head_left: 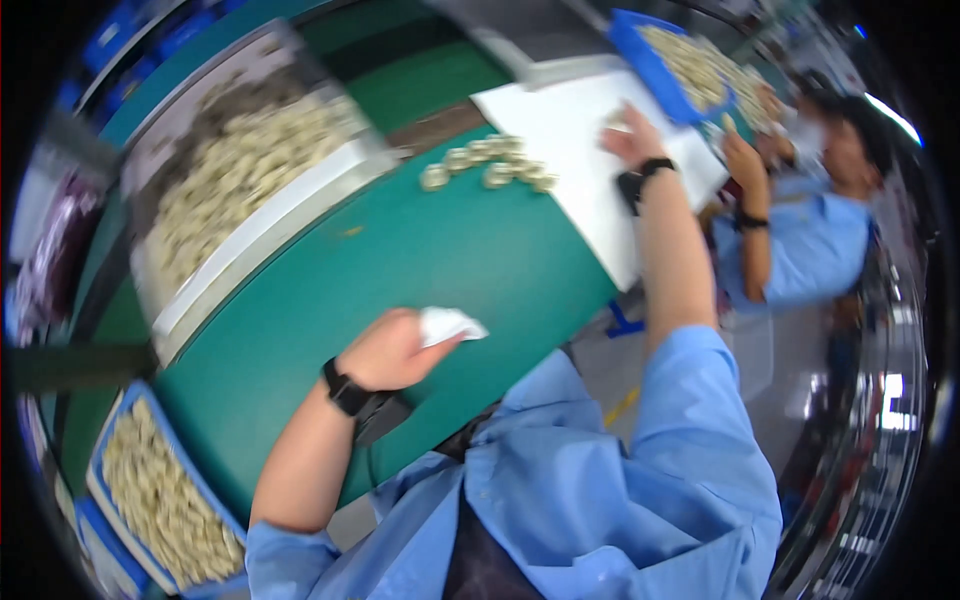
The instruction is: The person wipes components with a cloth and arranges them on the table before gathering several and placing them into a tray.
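Observation:
Over the green table mat (330, 270), my left hand (385, 350) is closed round a crumpled white cloth or tissue (450, 325). Stretched out to the far right, my right hand (637, 142) is above a white sheet (590, 180). Its curled fingers hold a small pale piece (617, 121), too blurred to name. A group of small, shiny, cream-gold rounded pieces (500, 165) lies at the mat's far edge, partly on the sheet. Both wrists wear black bands.
At far left stands a large metal-edged tray (270, 238) heaped with pale pieces. Blue bins of similar pieces sit at near left (190, 465) and far right (650, 70). At right, a co-worker in a blue shirt (820, 235) raises a hand beside the far bin.

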Motion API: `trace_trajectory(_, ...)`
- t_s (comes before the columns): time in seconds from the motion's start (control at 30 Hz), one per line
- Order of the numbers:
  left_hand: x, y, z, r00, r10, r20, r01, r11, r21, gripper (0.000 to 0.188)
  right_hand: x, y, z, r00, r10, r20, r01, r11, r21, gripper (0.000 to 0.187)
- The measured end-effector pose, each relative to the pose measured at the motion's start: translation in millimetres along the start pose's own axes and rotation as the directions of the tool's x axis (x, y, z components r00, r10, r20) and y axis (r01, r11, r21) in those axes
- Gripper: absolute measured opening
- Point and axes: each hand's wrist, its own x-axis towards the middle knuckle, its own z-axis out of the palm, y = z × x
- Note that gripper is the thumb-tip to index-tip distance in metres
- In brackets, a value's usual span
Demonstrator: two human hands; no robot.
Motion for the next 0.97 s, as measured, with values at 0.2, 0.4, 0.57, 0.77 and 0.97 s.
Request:
trace_trajectory(0.2,4.3,-20.4,5.6,0.991,0.131,0.028,-0.132,0.99,0.044,0.022,24.5,-5.0,-95.3,0.993,-0.071,0.089,0.052,0.98,0.193,0.033)
trace_trajectory(0.4,-8.5,-9.4,-0.4,0.996,0.085,-0.027,-0.083,0.994,0.072,0.024,-100.0,7.1,-66.0,0.951,0.081,0.3,-0.096,0.995,0.034,0.041)
trace_trajectory(0.57,-10.4,-11.9,3.7,0.993,0.115,-0.023,-0.114,0.992,0.046,0.025,-166.9,23.9,-12.0,0.919,0.191,0.344,-0.163,0.981,-0.108,0.042)
trace_trajectory(0.77,12.9,-9.8,7.1,0.992,0.124,0.008,-0.124,0.986,0.111,0.022,-199.2,22.0,20.1,0.923,0.222,0.314,-0.159,0.964,-0.212,0.041)
trace_trajectory(0.97,15.2,-7.1,14.3,0.993,0.042,0.112,-0.054,0.993,0.104,0.023,-200.6,32.0,47.8,0.89,0.342,0.301,-0.238,0.912,-0.334,0.051)
